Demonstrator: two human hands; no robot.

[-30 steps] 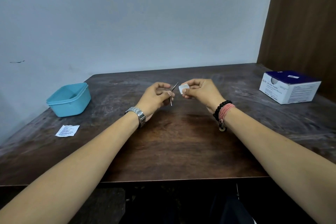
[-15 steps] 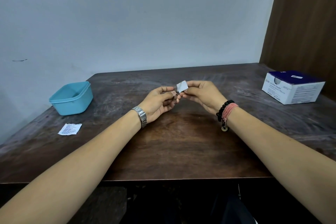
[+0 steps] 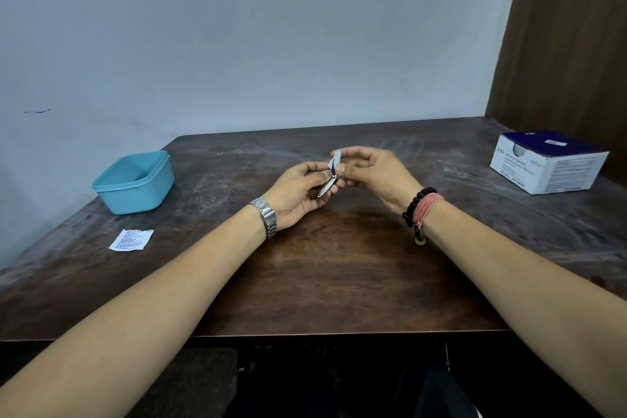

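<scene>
Behind a dark, scuffed wooden table (image 3: pixel 339 282) a pale grey-blue wall is seen, with a brown wooden panel at the 2 o'clock side. Taking the table as a clock face with 6 o'clock at the person's edge, both hands are raised just above the wood a little toward 12 o'clock from the centre. A slim metal tool (image 3: pixel 326 187) is gripped in the left hand (image 3: pixel 298 193), with the fingers curled round it and the palm turned up; the tool is tilted, its upper end pointing toward 1 o'clock. A small white pad (image 3: pixel 336 159) is pinched between the thumb and forefinger of the right hand (image 3: pixel 376 173), the remaining fingers being loosely bent. The lower edge of the pad is met by the upper end of the tool, so that the two hands are brought almost together; whether the tip is wrapped by the pad cannot be told. A metal watch (image 3: pixel 267 218) is worn on the left wrist, and beaded and pink cord bracelets (image 3: pixel 420 210) on the right. A light blue tub (image 3: pixel 135 181) is placed at 10 o'clock, a printed white sachet (image 3: pixel 130 240) lies flat at 9 o'clock, and a white and navy box (image 3: pixel 546 163) is set at 2 o'clock, well apart from the hands.
</scene>
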